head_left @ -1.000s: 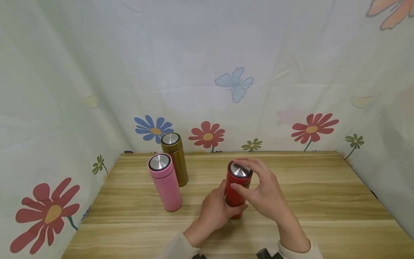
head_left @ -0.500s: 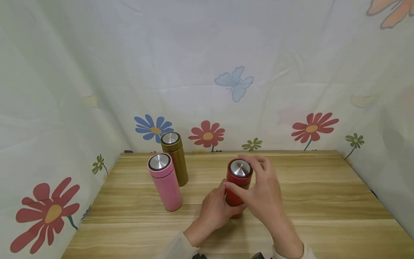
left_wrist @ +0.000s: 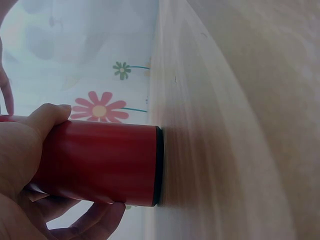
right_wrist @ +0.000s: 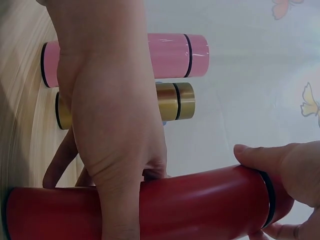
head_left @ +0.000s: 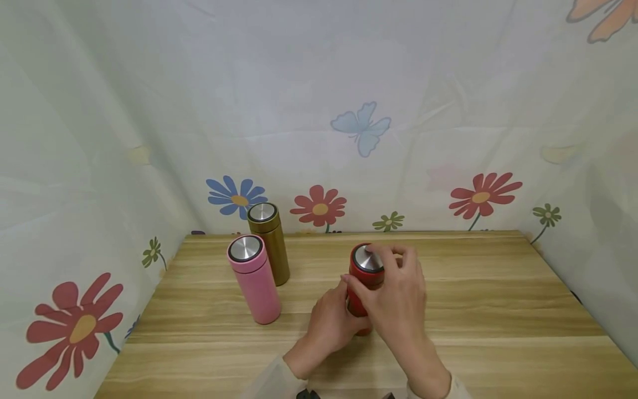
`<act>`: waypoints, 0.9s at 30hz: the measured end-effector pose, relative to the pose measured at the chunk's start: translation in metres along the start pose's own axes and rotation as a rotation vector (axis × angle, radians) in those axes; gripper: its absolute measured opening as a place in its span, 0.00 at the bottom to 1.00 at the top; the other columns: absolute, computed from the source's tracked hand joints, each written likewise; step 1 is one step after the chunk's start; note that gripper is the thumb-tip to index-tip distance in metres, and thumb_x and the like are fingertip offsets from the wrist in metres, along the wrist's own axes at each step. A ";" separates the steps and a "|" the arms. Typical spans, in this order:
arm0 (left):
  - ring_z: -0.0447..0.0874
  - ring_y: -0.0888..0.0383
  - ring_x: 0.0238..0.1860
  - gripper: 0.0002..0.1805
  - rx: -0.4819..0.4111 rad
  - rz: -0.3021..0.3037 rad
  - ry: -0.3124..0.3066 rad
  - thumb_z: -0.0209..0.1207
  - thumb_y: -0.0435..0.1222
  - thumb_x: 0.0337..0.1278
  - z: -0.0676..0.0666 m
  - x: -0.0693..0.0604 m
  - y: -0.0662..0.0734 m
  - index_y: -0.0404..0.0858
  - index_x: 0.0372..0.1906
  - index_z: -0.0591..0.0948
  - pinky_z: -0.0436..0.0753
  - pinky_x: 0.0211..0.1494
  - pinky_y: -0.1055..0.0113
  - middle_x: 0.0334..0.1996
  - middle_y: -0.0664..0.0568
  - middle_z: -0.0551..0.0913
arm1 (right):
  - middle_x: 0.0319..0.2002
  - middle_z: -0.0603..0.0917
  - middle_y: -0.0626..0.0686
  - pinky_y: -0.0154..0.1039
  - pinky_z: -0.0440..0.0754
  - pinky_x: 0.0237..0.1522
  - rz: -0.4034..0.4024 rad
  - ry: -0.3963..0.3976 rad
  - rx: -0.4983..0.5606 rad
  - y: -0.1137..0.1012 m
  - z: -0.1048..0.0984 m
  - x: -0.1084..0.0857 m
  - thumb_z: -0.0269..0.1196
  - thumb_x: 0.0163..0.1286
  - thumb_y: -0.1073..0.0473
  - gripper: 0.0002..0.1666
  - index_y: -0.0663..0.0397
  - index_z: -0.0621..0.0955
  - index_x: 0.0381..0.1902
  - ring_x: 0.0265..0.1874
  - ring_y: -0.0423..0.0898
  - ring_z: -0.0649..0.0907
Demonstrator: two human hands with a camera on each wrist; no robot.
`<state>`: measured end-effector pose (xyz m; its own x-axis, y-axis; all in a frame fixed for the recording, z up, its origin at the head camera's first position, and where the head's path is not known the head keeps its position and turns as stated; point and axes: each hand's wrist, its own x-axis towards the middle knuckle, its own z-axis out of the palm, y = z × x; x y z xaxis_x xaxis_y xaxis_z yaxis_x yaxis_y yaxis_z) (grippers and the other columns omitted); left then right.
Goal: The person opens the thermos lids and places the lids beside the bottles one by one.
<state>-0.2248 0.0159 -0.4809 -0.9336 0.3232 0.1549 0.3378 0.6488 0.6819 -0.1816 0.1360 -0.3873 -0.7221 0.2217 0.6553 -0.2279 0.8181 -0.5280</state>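
Note:
A red thermos flask stands upright on the table in front of me, its dark base against the wood in the left wrist view. My left hand grips its lower body from the left, the thumb across the near side. Around the flask's lid, which has a steel disc on top, curl the fingers and thumb of my right hand. In the right wrist view that hand's thumb lies on the red surface close to the dark seam under the lid. The lid sits on the flask.
Left of my hands a pink thermos flask stands upright, and a gold one stands partly hidden behind it. Both have lids on. A wood-grain table bears them. Floral cloth rises at the back and sides.
My right hand has turned about the lid, its wrist swinging left and its fingers shifting from the top to the right side. My left hand keeps its grip on the thermos flask.

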 end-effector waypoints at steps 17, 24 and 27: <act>0.85 0.59 0.45 0.39 0.029 -0.018 0.011 0.75 0.55 0.49 0.000 0.002 0.000 0.48 0.64 0.73 0.83 0.50 0.57 0.47 0.53 0.88 | 0.52 0.78 0.55 0.52 0.81 0.47 0.048 -0.126 0.179 0.006 -0.008 0.009 0.86 0.47 0.50 0.35 0.44 0.84 0.53 0.52 0.52 0.80; 0.85 0.59 0.47 0.41 0.015 0.019 0.017 0.72 0.62 0.51 -0.001 0.003 -0.001 0.51 0.66 0.70 0.83 0.52 0.57 0.49 0.55 0.88 | 0.54 0.77 0.54 0.54 0.82 0.52 0.053 -0.219 0.273 0.013 -0.014 0.013 0.84 0.49 0.57 0.35 0.43 0.83 0.55 0.55 0.50 0.81; 0.85 0.60 0.47 0.41 0.003 0.027 0.014 0.72 0.63 0.51 -0.001 0.003 -0.002 0.52 0.65 0.69 0.83 0.52 0.57 0.49 0.56 0.88 | 0.55 0.78 0.54 0.56 0.83 0.53 0.040 -0.257 0.317 0.017 -0.015 0.016 0.83 0.51 0.61 0.35 0.45 0.83 0.57 0.56 0.51 0.80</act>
<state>-0.2283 0.0150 -0.4805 -0.9258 0.3309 0.1828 0.3629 0.6424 0.6750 -0.1867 0.1614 -0.3778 -0.8652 0.0775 0.4954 -0.3571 0.5982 -0.7174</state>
